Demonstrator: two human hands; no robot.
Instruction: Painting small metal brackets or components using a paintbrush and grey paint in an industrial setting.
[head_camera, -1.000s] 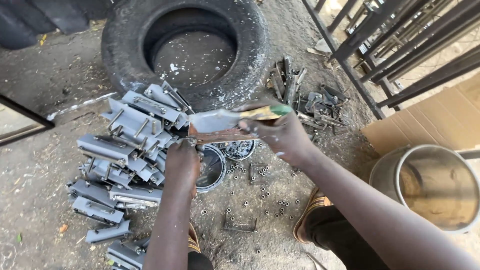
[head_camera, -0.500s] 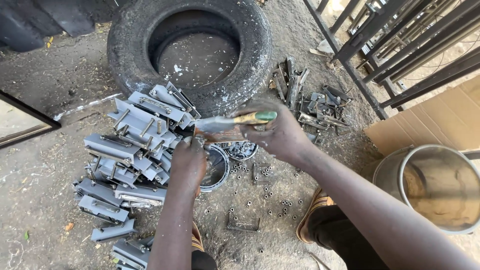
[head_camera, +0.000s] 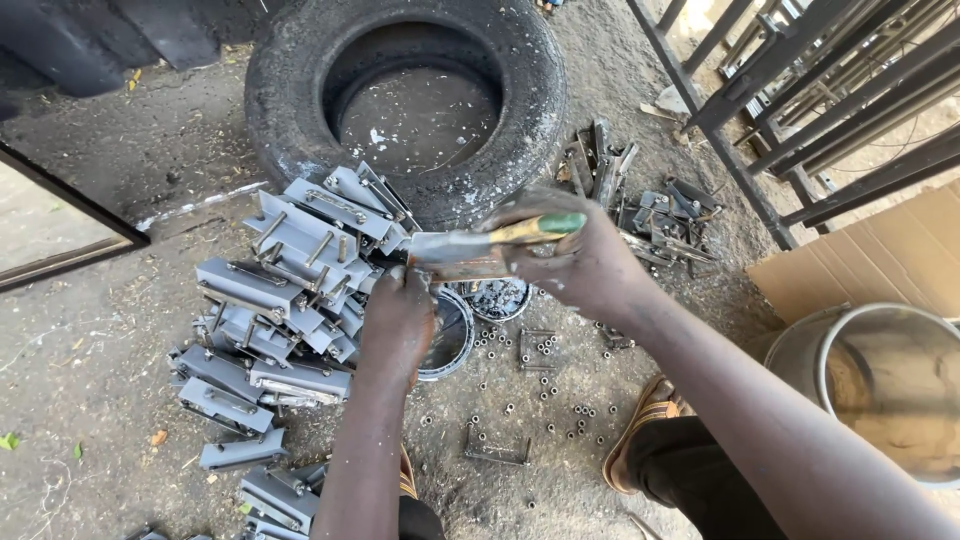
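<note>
R hand (head_camera: 585, 265) grips a green-handled brush (head_camera: 505, 240) w/ L hand (head_camera: 400, 318) pinching a small grey metal piece at its bristles, over the paint tin (head_camera: 448, 335) btwn grey brackets (head_camera: 285, 290) & tyre (head_camera: 405, 100)—best keep strokes thin, drips falling into tin.

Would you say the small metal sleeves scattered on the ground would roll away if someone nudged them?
The small metal sleeves look round and hollow, so they probably roll a little. The gritty ground would likely stop them soon. Each looks light, and several stand on end, apt to tip.
</note>
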